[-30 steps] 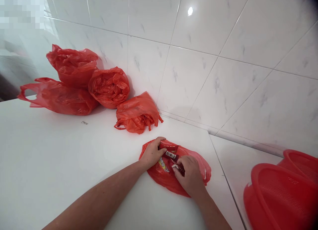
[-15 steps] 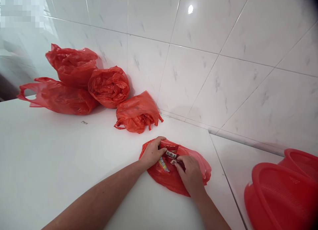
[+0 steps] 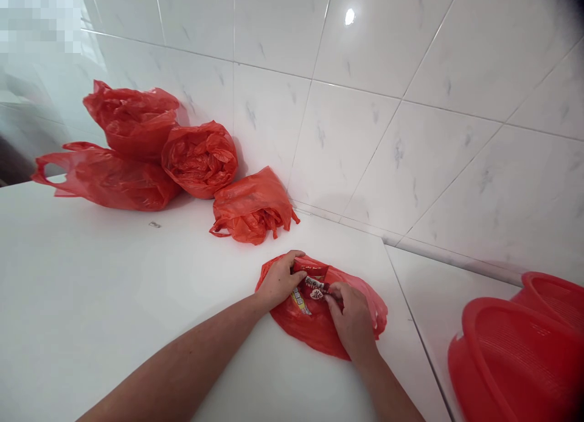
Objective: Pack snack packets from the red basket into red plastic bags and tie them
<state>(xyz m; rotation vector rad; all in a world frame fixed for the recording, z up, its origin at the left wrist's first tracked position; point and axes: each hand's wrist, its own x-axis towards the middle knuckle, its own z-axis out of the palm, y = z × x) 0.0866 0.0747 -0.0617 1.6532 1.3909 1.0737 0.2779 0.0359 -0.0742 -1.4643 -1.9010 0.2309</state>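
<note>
A red plastic bag lies on the white table, its mouth facing up. Inside it are a dark red snack packet with white lettering and a packet with a yellow and white strip. My left hand is closed around the bag's far-left rim, thumb inside and fingers over the edge. At the right end of the dark red packet, my right hand pinches it between thumb and fingers. Part of that packet is hidden under the right fingers.
Several filled red plastic bags stand along the tiled wall at the left. Red plastic baskets are at the right edge, past a seam in the tabletop. A small scrap lies on the left part of the table.
My right fingers have shifted slightly right, and the dark red packet between them has tilted, showing more of its printed face. My left hand has stayed in place.
</note>
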